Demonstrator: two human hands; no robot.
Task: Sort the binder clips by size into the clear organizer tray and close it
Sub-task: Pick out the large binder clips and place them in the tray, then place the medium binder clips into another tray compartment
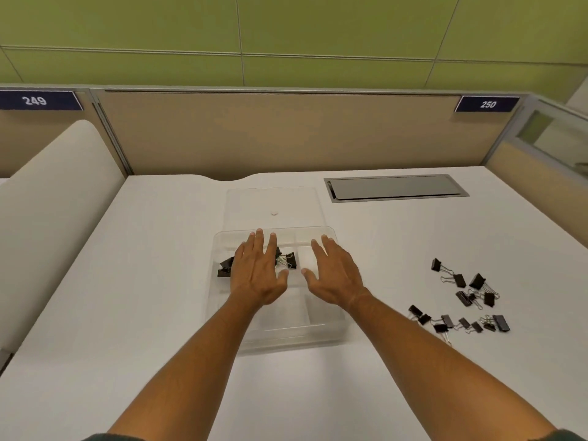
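While the white desk [127, 281] stretches out under tan partition panels [286, 132] and a green wall [286, 27], a grey cable hatch [394, 187] sits far right. Clear organizer tray [321, 332] dead centre, its lid [270, 198] lying flat just behind. Left hand [257, 272] and right hand [334, 275] both spread flat above it, holding nothing, partly hiding the binder clips in the tray [288, 260]. Loose binder clips [464, 297] scattered well to the right.
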